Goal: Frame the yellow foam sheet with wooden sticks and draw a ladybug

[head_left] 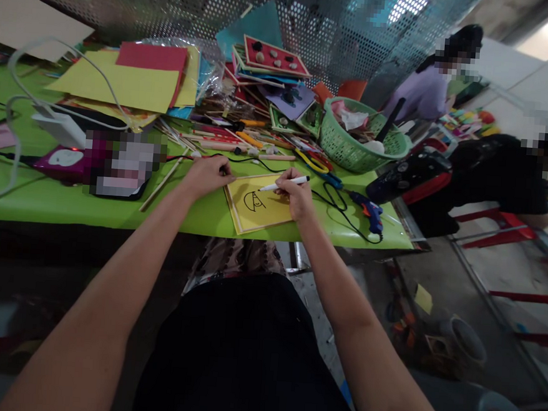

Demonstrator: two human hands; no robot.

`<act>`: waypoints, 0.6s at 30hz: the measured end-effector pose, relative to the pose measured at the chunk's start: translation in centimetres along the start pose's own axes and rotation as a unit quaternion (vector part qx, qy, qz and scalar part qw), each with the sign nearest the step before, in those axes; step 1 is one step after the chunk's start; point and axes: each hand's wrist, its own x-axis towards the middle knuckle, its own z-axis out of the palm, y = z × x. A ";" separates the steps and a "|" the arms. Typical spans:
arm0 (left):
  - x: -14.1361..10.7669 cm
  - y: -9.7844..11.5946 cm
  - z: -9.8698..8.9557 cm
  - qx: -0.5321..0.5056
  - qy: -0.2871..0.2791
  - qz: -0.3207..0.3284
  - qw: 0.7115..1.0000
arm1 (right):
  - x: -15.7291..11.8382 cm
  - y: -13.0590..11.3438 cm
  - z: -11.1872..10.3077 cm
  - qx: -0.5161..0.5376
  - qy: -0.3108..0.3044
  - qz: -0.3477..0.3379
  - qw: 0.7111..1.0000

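A white marker with a black end sits in the closed fingers of my right hand. Its tip points left, just over a yellow card with pale strips along its edges. Black curved lines form a drawing on the card, left of its middle. My left hand rests at the card's upper left corner with fingers curled together. A small dark spot shows between those fingers, and I cannot make out whether it is an object.
On the green table lie a blue glue gun, scissors, a phone and a purple power strip. Behind stand a green basket, stacked cards and coloured paper. Two people are at the right.
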 end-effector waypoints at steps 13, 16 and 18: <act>-0.1 0.2 0.0 0.016 0.001 -0.007 1.000 | 0.0 0.5 0.2 -0.019 -0.028 -0.010 0.999; 0.0 0.1 0.1 0.016 0.004 -0.002 1.000 | 0.0 0.5 0.2 -0.029 -0.023 -0.006 0.999; 0.0 0.1 0.1 0.017 0.003 -0.002 1.000 | 0.0 0.5 0.2 -0.028 -0.023 -0.007 0.999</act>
